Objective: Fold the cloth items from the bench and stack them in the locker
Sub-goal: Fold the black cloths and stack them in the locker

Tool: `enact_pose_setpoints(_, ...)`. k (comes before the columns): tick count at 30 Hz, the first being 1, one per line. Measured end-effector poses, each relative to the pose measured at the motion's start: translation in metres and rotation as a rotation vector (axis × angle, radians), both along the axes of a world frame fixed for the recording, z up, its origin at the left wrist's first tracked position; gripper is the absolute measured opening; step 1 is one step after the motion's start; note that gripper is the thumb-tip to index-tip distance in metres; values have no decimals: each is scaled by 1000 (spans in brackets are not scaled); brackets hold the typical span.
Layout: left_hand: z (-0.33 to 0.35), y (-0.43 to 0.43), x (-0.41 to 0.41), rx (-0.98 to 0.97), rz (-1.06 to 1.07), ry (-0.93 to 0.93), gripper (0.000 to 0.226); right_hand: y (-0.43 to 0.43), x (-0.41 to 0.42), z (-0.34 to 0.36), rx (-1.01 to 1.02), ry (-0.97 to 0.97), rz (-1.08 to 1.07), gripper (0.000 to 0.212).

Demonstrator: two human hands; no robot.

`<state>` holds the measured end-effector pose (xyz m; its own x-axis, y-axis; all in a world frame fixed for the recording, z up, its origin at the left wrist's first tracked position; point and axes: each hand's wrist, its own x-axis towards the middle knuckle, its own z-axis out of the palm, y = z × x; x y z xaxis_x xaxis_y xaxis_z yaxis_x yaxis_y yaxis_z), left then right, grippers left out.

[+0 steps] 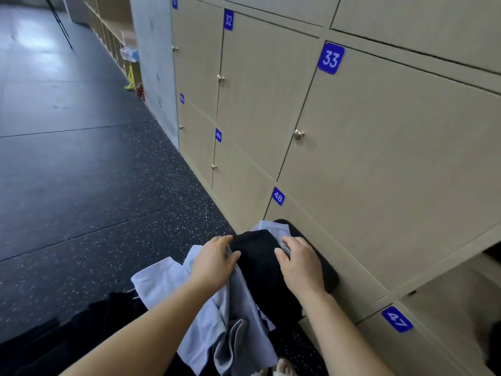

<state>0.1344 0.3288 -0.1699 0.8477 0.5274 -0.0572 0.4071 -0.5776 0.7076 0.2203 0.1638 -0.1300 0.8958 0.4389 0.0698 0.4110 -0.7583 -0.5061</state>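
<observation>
Beside the beige lockers (pixel 379 147) on speckled dark flooring (pixel 95 199), both hands carry a limp bundle, left hand (pixel 214 263) fingers pinching pale cloth (pixel 160 283), right hand (pixel 299 263) fingers clamping black cloth (pixel 260 267); light and floppy, best gripped at edges.

The dark speckled floor (pixel 95 185) runs along the foot of the lockers (pixel 379 158). Near its far end (by the grey wall) stand a yellow object (pixel 130 80) and something red (pixel 141 92), both too small to identify.
</observation>
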Motion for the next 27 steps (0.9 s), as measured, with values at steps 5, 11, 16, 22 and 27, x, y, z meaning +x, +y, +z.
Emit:
enact_pose_setpoints(5,-28,15,37,27,-2,76,51,30,37,-29,-103,17,24,34)
enact_pose_setpoints(11,-59,28,68,144,8,280,47,52,67,-60,-210,73,-21,43)
enact_pose_setpoints(16,-72,33,79,224,-3,413,52,62,80,-76,-219,89,-19,39)
enact_pose_setpoints(22,-74,37,82,121,52,346,49,66,82,-76,-62,56,16,25)
enact_pose_setpoints(27,-56,31,77,-92,179,117,34,65,67,-52,191,45,53,17)
